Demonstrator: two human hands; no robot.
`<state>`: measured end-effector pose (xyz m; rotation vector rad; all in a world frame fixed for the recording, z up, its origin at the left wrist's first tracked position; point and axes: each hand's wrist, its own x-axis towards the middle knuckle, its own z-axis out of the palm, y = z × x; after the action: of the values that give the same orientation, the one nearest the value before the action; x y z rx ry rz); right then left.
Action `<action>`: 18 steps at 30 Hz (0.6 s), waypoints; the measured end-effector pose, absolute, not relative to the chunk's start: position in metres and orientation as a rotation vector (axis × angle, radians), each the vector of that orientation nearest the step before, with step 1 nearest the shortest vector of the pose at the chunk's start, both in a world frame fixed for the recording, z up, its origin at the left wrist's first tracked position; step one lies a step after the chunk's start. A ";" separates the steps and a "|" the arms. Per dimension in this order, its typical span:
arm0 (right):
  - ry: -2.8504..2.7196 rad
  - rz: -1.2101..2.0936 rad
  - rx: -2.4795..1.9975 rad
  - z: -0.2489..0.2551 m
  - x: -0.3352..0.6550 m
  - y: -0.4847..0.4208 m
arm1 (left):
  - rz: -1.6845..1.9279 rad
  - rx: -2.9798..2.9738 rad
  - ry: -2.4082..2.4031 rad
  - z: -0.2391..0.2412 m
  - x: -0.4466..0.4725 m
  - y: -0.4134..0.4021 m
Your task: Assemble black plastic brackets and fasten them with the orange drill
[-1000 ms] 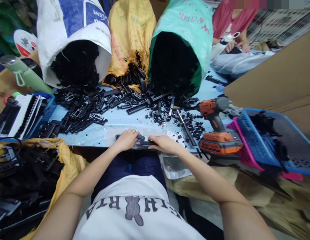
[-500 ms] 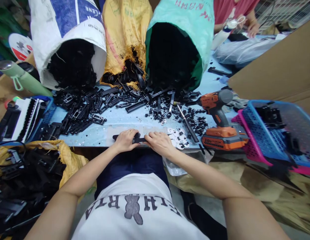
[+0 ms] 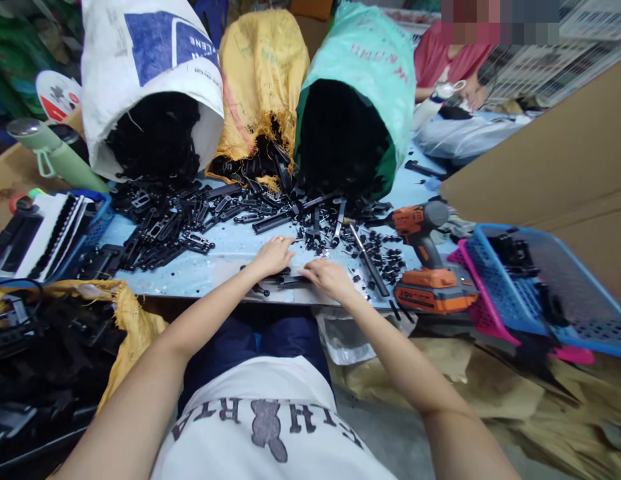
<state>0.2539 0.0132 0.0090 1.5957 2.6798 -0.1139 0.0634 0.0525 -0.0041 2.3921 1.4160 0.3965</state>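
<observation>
My left hand [image 3: 275, 256] has moved over the near edge of the loose small black parts [image 3: 315, 235]; its fingers are bent together, and anything pinched at the tips is too small to make out. My right hand [image 3: 328, 277] is closed at the right end of a dark, flat black plastic part [image 3: 292, 283], which lies low over the table's front edge. Beside that part, below my left hand, sits a small black piece with a rounded end [image 3: 261, 291]. My right fingers partly cover the flat part.
A white sack [image 3: 155, 73], a yellow sack [image 3: 265, 73] and a green sack [image 3: 363, 67] spill black parts. At right are a hammer [image 3: 369, 260], a cordless drill [image 3: 427, 257] and a blue basket [image 3: 555, 287]. A co-worker [image 3: 457, 63] sits behind.
My left hand has let go of the black part and moved forward to the small parts. My right hand stays near the front edge with the part. The view has shifted slightly.
</observation>
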 end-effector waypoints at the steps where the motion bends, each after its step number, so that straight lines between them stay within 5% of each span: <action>1: 2.605 -0.066 1.751 0.008 0.254 0.021 | 0.387 2.364 1.489 -0.003 0.075 0.065; 10: 2.159 -0.055 2.253 -0.003 0.242 0.060 | 0.528 2.216 1.724 0.001 0.042 0.059; 18: 2.599 -0.182 2.346 -0.018 0.264 0.049 | 0.823 2.196 1.775 -0.007 -0.052 -0.022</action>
<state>0.2642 0.0492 -0.0185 2.3459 2.5986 -0.1819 -0.0516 -0.0218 -0.0065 2.1958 1.7755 0.8226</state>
